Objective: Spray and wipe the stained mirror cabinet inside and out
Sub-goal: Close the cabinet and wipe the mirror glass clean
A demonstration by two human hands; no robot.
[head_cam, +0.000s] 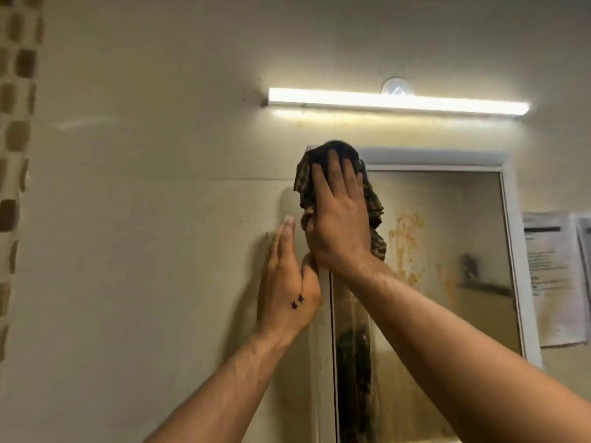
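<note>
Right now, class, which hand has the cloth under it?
The right hand: its straight fingers press the checked cloth on the cabinet's top left corner. The left hand, marked with two stars, lies bare beside the cabinet.

White-framed mirror cabinet (447, 251), orange-stained glass; dark checked cloth (374, 206) bunched against its top left corner.

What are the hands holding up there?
The right hand presses a dark checked cloth against the white mirror cabinet, fingers spread over the cloth's middle. The left hand holds nothing.
</note>
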